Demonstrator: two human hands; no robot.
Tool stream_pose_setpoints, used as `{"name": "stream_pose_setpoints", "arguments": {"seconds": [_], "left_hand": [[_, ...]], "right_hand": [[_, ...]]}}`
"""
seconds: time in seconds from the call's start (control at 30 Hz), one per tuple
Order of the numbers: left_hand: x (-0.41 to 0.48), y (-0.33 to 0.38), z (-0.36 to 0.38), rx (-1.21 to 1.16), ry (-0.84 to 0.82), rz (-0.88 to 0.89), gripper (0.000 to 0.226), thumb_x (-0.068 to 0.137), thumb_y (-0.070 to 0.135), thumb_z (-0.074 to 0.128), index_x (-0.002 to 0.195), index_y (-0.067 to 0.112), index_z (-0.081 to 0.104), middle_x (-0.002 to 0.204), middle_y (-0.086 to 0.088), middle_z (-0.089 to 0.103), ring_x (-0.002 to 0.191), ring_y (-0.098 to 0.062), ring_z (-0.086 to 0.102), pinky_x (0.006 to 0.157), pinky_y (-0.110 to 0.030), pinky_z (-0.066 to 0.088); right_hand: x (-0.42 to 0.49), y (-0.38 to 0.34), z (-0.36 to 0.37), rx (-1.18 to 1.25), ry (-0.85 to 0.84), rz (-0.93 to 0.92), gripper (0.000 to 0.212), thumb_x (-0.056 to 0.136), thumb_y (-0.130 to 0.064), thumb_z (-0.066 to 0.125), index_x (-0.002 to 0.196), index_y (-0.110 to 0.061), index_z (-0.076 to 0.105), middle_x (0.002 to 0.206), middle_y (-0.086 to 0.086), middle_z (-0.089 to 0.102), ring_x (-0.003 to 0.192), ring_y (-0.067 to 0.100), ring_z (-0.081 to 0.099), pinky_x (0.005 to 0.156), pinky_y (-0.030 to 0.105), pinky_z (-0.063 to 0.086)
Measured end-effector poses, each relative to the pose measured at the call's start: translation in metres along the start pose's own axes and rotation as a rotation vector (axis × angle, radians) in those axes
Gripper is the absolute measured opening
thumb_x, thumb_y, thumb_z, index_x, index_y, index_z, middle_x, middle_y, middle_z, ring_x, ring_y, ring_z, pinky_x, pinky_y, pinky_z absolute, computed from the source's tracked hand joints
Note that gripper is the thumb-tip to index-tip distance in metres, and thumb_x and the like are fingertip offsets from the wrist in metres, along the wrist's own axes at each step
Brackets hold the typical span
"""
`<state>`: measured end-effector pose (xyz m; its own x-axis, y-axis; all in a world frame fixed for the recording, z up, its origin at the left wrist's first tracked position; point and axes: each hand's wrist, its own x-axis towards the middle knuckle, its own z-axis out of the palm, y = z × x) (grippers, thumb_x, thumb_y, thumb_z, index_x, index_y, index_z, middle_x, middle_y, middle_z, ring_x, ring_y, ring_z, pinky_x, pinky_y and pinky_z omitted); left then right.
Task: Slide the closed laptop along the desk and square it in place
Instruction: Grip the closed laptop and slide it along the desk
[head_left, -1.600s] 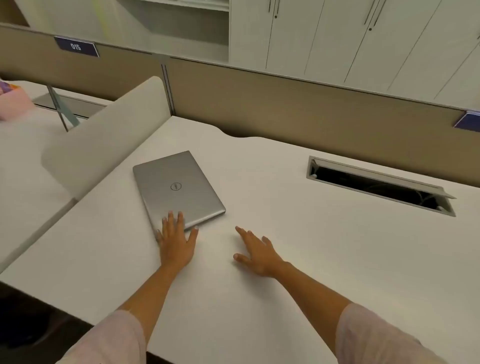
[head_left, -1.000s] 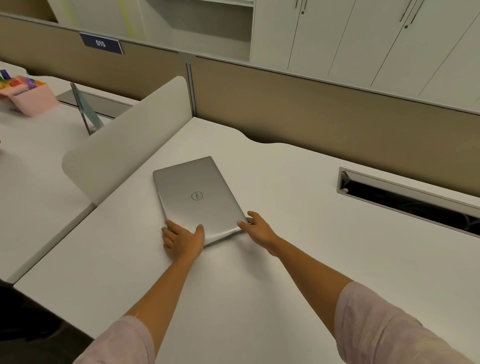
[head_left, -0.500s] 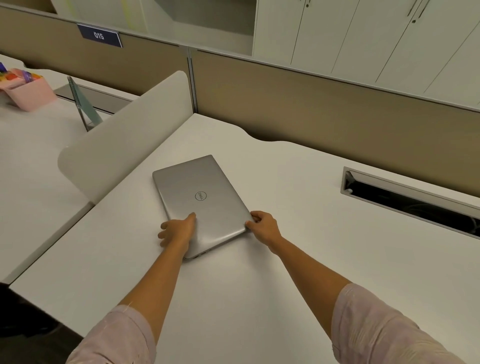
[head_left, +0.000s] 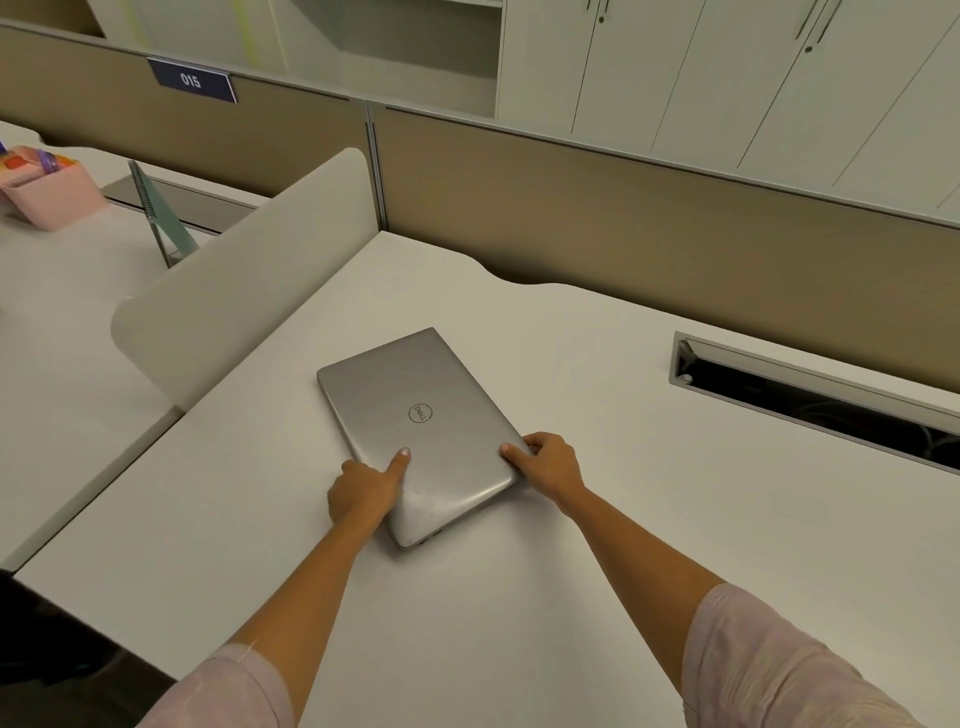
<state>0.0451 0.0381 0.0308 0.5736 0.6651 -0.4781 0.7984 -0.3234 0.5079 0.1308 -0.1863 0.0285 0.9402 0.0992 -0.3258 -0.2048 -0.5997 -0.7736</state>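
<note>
The closed laptop (head_left: 415, 426) lies skewed on the desk (head_left: 597, 545), near the divider (head_left: 249, 270). The left hand (head_left: 366, 493), curled, pins its lid with one fingertip; the right hand (head_left: 550, 465) pinches its near right corner. I'd pivot it gently, keeping it flat.

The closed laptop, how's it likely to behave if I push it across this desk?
The laptop looks like a stiff, flat metal slab, so it should slide without flexing. The desk is smooth and bare, so expect little drag. With the left hand and right hand on opposite sides near its front end, uneven pushing would probably turn it.
</note>
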Motion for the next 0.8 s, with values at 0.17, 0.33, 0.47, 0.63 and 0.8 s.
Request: {"name": "stream_pose_setpoints", "arguments": {"seconds": [0.17, 0.33, 0.47, 0.63, 0.8], "left_hand": [[-0.018, -0.004, 0.001, 0.056, -0.093, 0.06, 0.083, 0.073, 0.075, 0.061, 0.112, 0.002, 0.058, 0.103, -0.015, 0.067, 0.084, -0.032, 0.067, 0.063, -0.034, 0.054], [-0.045, -0.002, 0.013, 0.055, -0.152, 0.096, 0.069, 0.066, 0.074, 0.068, 0.089, 0.01, 0.059, 0.08, -0.005, 0.065, 0.056, -0.021, 0.062, 0.036, -0.022, 0.037], [-0.069, 0.0, 0.031, 0.076, -0.194, 0.136, 0.068, 0.063, 0.074, 0.071, 0.083, 0.01, 0.058, 0.082, -0.01, 0.07, 0.059, -0.023, 0.065, 0.037, -0.022, 0.038], [-0.098, 0.007, 0.054, 0.087, -0.234, 0.182, 0.067, 0.062, 0.075, 0.071, 0.078, 0.012, 0.056, 0.079, -0.008, 0.07, 0.056, -0.021, 0.065, 0.037, -0.021, 0.038], [-0.129, 0.013, 0.08, 0.079, -0.26, 0.25, 0.062, 0.061, 0.075, 0.071, 0.07, 0.016, 0.055, 0.071, -0.002, 0.066, 0.059, -0.02, 0.065, 0.038, -0.022, 0.039]], "right_hand": [[-0.016, 0.014, -0.011, 0.017, 0.12, 0.06, 0.046, 0.083, -0.054, 0.064, 0.087, -0.009, 0.067, 0.081, -0.002, 0.068, 0.076, 0.016, 0.062, 0.066, 0.029, 0.046], [-0.038, 0.036, -0.031, 0.015, 0.218, 0.113, 0.043, 0.087, -0.051, 0.058, 0.076, -0.009, 0.063, 0.069, -0.003, 0.063, 0.068, 0.017, 0.059, 0.057, 0.026, 0.041], [-0.06, 0.057, -0.052, -0.088, 0.265, 0.159, 0.035, 0.084, -0.044, 0.057, 0.081, -0.01, 0.065, 0.075, 0.0, 0.067, 0.072, 0.021, 0.062, 0.058, 0.027, 0.042], [-0.084, 0.08, -0.08, -0.23, 0.308, 0.194, 0.034, 0.087, -0.044, 0.053, 0.083, -0.012, 0.065, 0.078, -0.001, 0.067, 0.072, 0.02, 0.06, 0.059, 0.027, 0.04], [-0.106, 0.105, -0.109, -0.281, 0.372, 0.235, 0.035, 0.088, -0.043, 0.052, 0.082, -0.011, 0.065, 0.077, 0.0, 0.067, 0.069, 0.021, 0.059, 0.057, 0.027, 0.039]]}}
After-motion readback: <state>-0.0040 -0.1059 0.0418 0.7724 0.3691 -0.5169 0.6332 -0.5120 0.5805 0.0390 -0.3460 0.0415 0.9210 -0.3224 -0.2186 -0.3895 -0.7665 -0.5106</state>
